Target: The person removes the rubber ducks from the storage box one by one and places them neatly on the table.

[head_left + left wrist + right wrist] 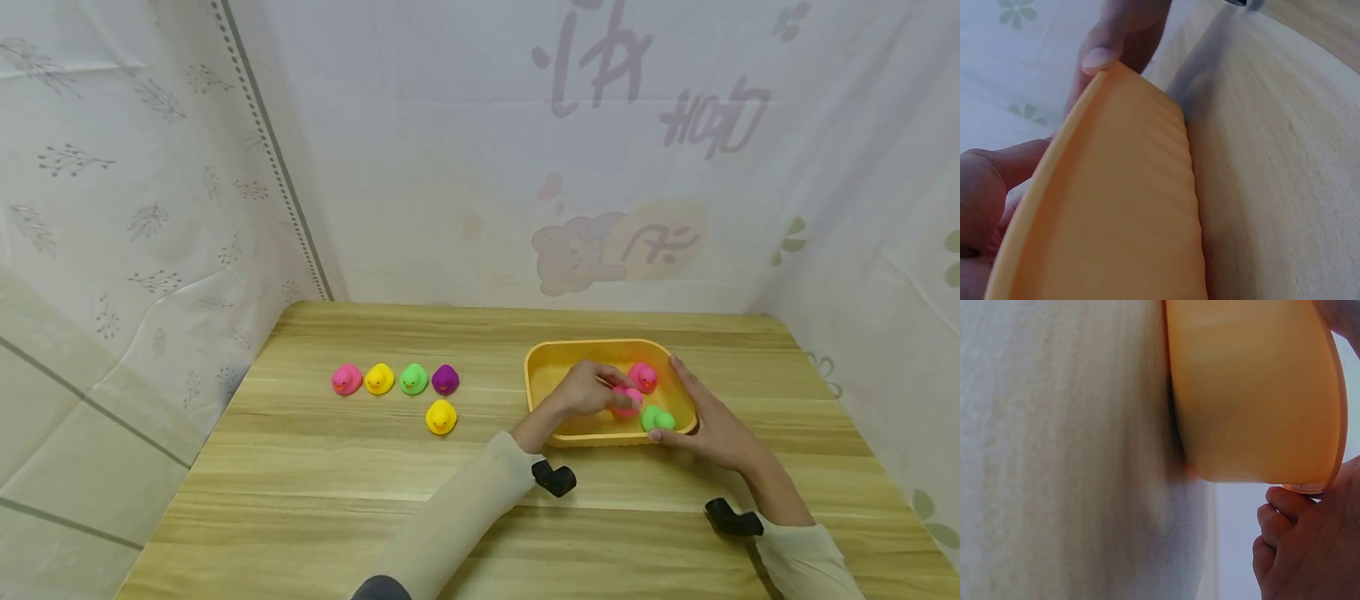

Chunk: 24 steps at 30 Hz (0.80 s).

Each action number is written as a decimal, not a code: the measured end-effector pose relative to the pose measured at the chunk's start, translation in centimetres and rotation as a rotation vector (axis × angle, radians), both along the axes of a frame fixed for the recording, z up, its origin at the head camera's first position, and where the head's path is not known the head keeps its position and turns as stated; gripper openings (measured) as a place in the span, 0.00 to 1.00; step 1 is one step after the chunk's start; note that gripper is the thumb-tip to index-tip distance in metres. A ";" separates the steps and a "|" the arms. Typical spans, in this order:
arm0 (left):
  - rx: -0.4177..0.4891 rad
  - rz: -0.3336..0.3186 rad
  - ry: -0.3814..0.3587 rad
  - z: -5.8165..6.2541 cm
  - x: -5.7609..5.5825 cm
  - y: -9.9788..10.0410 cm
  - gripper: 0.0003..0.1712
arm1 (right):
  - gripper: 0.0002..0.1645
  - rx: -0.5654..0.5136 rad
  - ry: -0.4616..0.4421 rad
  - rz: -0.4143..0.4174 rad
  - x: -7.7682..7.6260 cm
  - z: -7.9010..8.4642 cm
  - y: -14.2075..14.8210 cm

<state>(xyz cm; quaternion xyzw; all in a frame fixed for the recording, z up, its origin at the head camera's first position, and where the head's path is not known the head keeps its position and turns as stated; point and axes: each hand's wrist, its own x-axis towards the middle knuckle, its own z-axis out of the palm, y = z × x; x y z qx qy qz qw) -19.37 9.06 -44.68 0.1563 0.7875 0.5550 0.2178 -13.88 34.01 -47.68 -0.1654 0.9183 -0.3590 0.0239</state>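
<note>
A yellow-orange plastic basket point(577, 438) stands on the table, right of the middle. My left hand point(588, 390) reaches over its near rim and pinches a pink rubber duck point(624, 403) inside. Beside that duck in the basket lie another pink rubber duck point(643, 377) and a green rubber duck point(657, 419). My right hand point(720, 429) grips the basket's right end, its thumb on the near rim and its fingers along the outside. In the left wrist view the basket wall point(1116, 187) hides most of the left fingers.
Left on the wooden table point(300, 500), a row holds a pink duck point(347, 379), a yellow duck point(379, 379), a green duck point(413, 379) and a purple duck point(446, 380). Another yellow duck point(441, 417) sits in front of the purple one. Printed curtains point(420, 167) hang behind.
</note>
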 end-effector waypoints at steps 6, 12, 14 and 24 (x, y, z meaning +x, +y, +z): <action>0.070 0.030 -0.063 0.4 0.4 -0.6 0.12 | 0.73 -0.003 -0.006 -0.003 0.0 0.0 0.0; 0.116 0.053 -0.042 0.7 0.3 -1.3 0.29 | 0.73 -0.003 -0.004 -0.006 0.0 0.0 0.0; 0.124 0.059 -0.041 0.7 0.2 -1.5 0.32 | 0.73 -0.005 -0.004 -0.005 0.0 0.0 0.0; 0.125 0.068 -0.075 1.5 0.5 -2.9 0.25 | 0.73 -0.007 -0.005 -0.002 0.0 0.0 0.0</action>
